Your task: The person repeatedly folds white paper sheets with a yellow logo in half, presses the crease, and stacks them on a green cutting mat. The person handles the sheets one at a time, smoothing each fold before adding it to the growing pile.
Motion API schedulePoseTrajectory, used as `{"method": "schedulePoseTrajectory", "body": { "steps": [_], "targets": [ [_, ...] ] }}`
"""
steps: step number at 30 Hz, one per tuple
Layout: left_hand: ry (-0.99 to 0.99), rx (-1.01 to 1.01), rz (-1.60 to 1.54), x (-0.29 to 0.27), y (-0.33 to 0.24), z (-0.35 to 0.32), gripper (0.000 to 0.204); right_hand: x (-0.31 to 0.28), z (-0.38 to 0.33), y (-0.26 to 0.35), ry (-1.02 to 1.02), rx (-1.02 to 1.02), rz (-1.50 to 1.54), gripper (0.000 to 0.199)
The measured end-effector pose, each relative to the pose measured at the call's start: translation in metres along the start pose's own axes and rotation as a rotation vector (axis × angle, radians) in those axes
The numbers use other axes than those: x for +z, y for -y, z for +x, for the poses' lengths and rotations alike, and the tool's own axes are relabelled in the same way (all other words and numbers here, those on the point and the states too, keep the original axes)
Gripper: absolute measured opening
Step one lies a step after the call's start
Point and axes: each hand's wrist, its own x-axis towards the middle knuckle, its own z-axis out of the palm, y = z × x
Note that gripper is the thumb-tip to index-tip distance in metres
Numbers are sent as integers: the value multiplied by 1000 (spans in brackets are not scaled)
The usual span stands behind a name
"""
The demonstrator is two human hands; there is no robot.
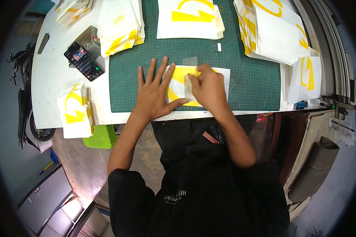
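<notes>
A white sheet with yellow print (222, 85) lies on the green cutting mat (253, 85) in front of me. My left hand (154, 91) is open, with fingers spread over the mat and the thumb on the sheet's lower part. Over the sheet, my right hand (210, 87) is closed, its thumb and fingers gripping a pale translucent strip (189, 90) that crosses the yellow print. Just above the sheet's top edge shows a clear piece of film (190, 61). Whatever lies under my right palm is hidden.
Stacks of yellow-printed white sheets stand at the back left (120, 25), back centre (186, 23) and back right (277, 37). A smaller stack (73, 114) rests on the table's left side. A phone (83, 61) leans against a box. Below sits a green stool (101, 138).
</notes>
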Motion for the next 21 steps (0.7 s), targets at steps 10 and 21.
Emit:
{"method": "schedulePoseTrajectory", "body": {
  "steps": [10, 21],
  "targets": [
    [-14, -8, -6, 1, 1, -2, 112, -92, -37, -40, -257, 239, 84, 20],
    [-6, 3, 13, 0, 3, -4, 108, -78, -89, -77, -83, 225, 15, 23]
  ]
}}
